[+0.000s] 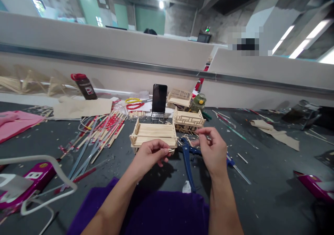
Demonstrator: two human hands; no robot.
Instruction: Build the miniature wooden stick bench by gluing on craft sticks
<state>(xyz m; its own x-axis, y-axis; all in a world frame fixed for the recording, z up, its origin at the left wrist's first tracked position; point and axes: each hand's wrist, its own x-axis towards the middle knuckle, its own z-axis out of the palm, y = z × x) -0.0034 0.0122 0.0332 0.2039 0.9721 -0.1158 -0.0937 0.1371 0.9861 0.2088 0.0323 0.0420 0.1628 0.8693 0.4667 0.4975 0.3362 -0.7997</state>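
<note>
My left hand [153,153] pinches a short wooden stick [171,150] in front of a small bed-like frame [153,132] built from thin sticks. My right hand [212,149] is closed in a pinch above the table; whatever sits between its fingertips is too small to make out. Just behind that hand stands a second stick model [189,118] with a lattice rail. A blue-handled cutter [188,169] lies on the dark table between my hands, its head partly behind my right hand.
Loose sticks [112,127] and clear packets spread to the left. A phone [159,99] stands on a wire holder, scissors [135,104] beside it. A bottle [85,87] leans near the partition [117,68]. A white cable [62,169] crosses the left front. A blue tool [238,169] lies right.
</note>
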